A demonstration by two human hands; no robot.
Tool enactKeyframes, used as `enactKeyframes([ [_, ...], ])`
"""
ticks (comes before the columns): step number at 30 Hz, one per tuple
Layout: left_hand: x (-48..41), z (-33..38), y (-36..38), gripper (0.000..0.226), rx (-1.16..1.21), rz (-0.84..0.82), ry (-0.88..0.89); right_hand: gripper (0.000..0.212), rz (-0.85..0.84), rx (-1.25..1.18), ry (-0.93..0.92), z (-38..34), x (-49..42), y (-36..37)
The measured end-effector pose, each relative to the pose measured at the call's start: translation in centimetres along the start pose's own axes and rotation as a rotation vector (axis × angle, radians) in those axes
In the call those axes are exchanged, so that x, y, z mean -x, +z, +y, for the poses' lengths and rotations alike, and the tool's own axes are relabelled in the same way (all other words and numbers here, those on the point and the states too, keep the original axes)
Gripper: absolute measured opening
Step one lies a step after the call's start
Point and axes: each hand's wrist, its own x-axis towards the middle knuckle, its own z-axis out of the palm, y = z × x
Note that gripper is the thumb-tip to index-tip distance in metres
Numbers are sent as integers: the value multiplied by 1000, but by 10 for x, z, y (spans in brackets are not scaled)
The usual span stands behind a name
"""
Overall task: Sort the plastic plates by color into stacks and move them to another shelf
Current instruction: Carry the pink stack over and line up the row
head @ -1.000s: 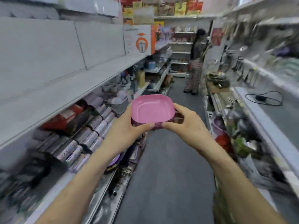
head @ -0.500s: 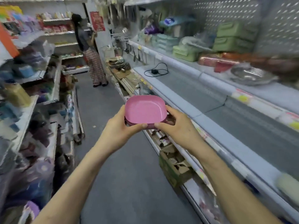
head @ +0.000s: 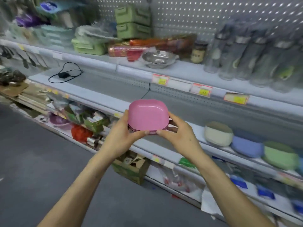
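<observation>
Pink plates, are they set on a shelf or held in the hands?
Held. The left hand and right hand grip the pink plates by the sides, off the shelf.

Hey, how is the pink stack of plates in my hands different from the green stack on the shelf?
The pink stack is pink and held in the air between the left hand and right hand; the green stack is pale green and rests on the shelf, untouched, beside a blue stack. Both are stacks of rounded-square plates.
</observation>
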Motion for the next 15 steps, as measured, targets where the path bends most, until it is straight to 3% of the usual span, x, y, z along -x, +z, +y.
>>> enactKeyframes([
  [15, -93, 6, 147, 78, 117, -227, 92, 79, 240, 48, 160, 114, -17, -89],
])
